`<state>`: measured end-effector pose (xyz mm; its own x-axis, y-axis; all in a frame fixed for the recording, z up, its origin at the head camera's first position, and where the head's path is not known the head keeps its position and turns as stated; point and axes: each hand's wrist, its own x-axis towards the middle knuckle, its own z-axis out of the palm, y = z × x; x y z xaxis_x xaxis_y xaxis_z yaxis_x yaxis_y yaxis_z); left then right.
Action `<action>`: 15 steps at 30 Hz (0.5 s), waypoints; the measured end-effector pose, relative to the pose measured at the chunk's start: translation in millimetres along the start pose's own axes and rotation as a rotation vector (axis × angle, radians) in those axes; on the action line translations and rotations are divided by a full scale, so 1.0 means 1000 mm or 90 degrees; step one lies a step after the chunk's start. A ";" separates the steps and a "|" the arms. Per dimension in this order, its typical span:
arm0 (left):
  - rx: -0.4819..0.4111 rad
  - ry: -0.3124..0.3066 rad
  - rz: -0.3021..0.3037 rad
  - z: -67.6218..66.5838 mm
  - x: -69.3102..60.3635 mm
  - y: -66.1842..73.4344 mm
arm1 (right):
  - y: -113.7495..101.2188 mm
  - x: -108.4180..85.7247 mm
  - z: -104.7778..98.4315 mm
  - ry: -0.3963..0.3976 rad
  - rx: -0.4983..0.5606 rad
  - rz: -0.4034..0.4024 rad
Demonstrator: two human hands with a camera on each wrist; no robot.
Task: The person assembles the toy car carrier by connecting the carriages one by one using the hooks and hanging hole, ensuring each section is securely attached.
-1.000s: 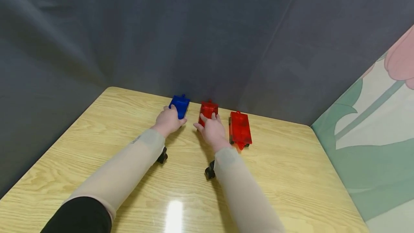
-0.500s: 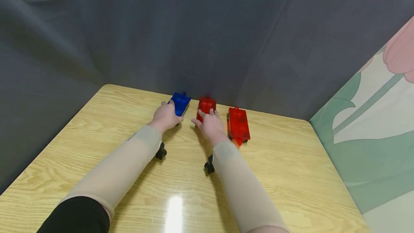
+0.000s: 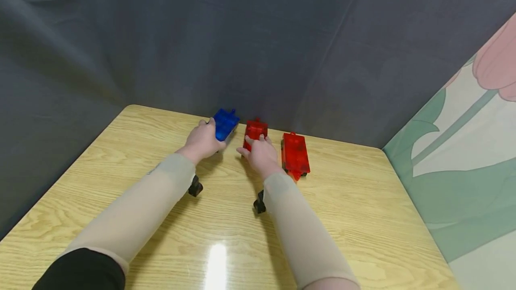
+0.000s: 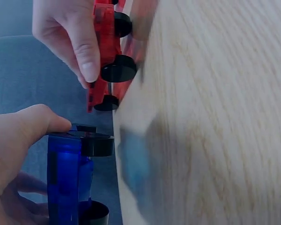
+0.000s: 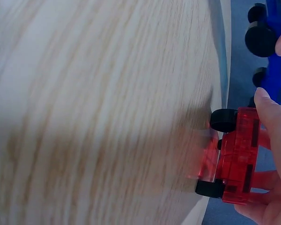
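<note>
Near curtain (image 3: pixel 242 44), left hand (image 3: pixel 200 140) grips blue car (image 3: pixel 226 122); right hand (image 3: pixel 263 155), red car (image 3: pixel 256 129)

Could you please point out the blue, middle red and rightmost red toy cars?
Blue toy car (image 3: pixel 225 123): head view, upper face.
Middle red toy car (image 3: pixel 255 130): head view, upper face.
Rightmost red toy car (image 3: pixel 295 153): head view, upper face.

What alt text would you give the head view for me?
A person's left hand grips a blue toy car and their right hand a red toy car, side by side near the far edge of a wood-grain table. A second red toy car stands to the right, with dark cloth behind.
</note>
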<state>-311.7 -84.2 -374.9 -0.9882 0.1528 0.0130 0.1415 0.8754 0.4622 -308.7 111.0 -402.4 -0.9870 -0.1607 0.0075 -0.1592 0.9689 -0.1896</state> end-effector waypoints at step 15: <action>-0.019 0.000 0.071 -0.015 -0.023 -0.018 | 0.001 0.001 0.000 0.004 -0.020 -0.017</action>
<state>-292.6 -110.4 -369.8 -0.9666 0.2478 0.0657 0.2481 0.8393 0.4837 -309.8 111.4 -402.6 -0.9825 -0.1855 0.0178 -0.1859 0.9697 -0.1587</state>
